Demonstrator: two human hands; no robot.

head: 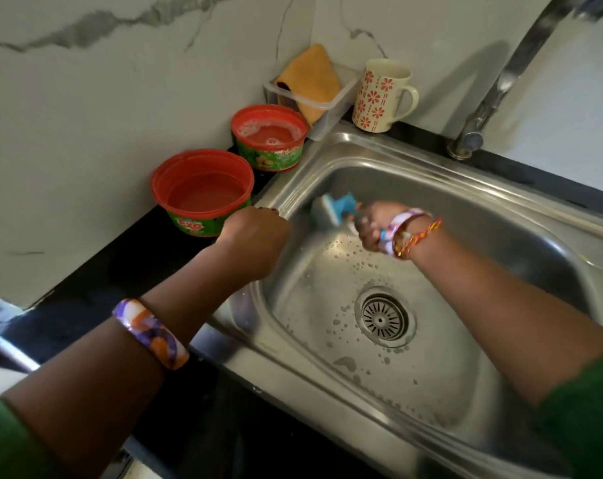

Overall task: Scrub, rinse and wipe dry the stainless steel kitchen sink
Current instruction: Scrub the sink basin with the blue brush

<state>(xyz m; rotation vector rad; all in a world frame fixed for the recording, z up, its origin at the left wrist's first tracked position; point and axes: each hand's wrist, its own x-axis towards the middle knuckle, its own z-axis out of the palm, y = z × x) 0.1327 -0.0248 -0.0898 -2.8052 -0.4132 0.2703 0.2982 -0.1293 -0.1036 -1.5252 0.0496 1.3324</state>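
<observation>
The stainless steel sink (362, 157) fills the right half of the head view, its basin dotted with soap bubbles around the round drain (384, 318). My right hand (376, 224) is shut on a blue-handled scrub brush (331, 207), whose head presses against the basin's far left wall. My left hand (255, 236) rests in a fist on the sink's left rim, holding nothing that I can see. The steel tap (500, 84) rises at the back right, with no water running.
Two red round tubs stand on the black counter left of the sink: one (203, 188) near my left hand, one (269, 134) with soapy foam behind it. A clear tray holding an orange cloth (310, 77) and a flowered mug (383, 95) sit at the back.
</observation>
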